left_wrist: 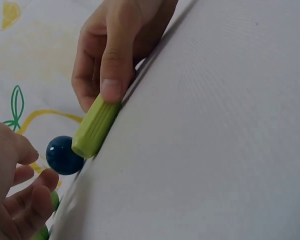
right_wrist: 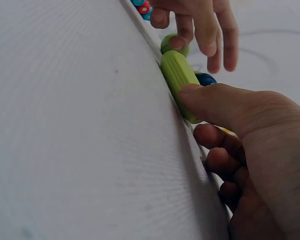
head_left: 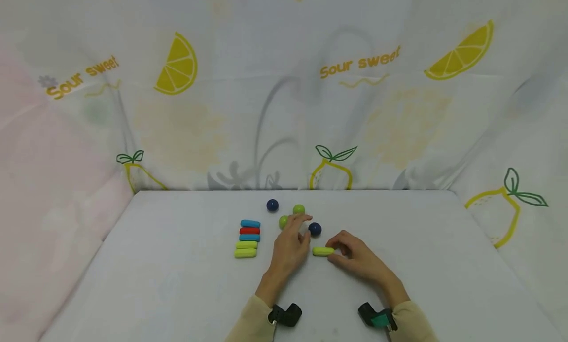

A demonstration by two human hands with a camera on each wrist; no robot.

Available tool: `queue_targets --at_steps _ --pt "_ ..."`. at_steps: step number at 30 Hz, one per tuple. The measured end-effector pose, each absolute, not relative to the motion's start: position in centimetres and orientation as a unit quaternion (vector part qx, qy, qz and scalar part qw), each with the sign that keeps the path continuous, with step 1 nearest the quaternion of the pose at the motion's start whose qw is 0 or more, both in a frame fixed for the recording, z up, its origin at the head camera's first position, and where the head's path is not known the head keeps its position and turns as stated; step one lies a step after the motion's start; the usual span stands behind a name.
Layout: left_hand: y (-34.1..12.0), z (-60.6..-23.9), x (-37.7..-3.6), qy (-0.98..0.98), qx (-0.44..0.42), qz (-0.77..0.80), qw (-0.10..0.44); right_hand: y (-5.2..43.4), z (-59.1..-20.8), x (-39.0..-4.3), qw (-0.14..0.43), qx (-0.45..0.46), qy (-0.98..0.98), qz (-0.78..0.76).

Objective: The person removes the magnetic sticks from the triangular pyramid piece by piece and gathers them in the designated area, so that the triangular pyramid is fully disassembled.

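In the head view my right hand [head_left: 358, 257] pinches the right end of a ribbed lime-green stick [head_left: 320, 252], which lies low at the tabletop. The right wrist view has my thumb on the ribbed side of that stick [right_wrist: 175, 72]. My left hand [head_left: 289, 246] hovers to the left, fingers loosely bent and holding nothing. Close by its thumb sits a dark blue ball [head_left: 315, 229]. Beyond its fingers are two green balls, one [head_left: 283, 222] partly covered by the hand and another [head_left: 299, 209] farther back.
Left of my left hand, several short sticks lie in a column: a blue one [head_left: 250, 223], a red one [head_left: 250, 230], another blue one [head_left: 249, 238] and two lime-green ones [head_left: 246, 253]. A second dark blue ball [head_left: 272, 205] sits near the white table's [head_left: 177, 283] back edge.
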State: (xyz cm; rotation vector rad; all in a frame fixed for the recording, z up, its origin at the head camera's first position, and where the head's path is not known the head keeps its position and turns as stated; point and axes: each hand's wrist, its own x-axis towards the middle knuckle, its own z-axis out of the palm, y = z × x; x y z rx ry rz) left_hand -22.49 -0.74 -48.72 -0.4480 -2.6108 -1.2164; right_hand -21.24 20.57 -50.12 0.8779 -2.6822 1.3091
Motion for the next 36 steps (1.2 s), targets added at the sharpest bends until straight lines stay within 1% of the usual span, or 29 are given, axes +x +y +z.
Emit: queue_targets --at_steps 5,9,15,19,28,36 --pt "-1.8 -48.7 -22.3 -0.883 -0.217 -0.401 0.111 20.5 -49.5 -21.1 -0.008 0.247 -0.864 0.438" --pt "-2.4 -48.9 -22.2 -0.876 -0.258 -0.398 0.091 20.5 -49.1 -21.0 -0.025 0.23 -0.859 0.457" --pt "-2.5 -49.2 -22.0 -0.876 -0.277 -0.393 0.046 20.5 -49.2 -20.9 -0.028 0.229 -0.852 0.471" --pt "-2.5 -49.2 -21.8 -0.872 -0.288 -0.394 0.028 20.7 -49.6 -20.9 -0.02 0.237 -0.845 0.479" --pt "-2.4 -49.5 -21.7 -0.868 -0.311 -0.387 0.04 20.7 -49.7 -20.9 -0.027 0.247 -0.836 0.489" --pt "-2.4 -49.6 -21.7 -0.869 -0.312 -0.382 0.04 20.6 -49.7 -20.8 -0.032 0.241 -0.838 0.489"
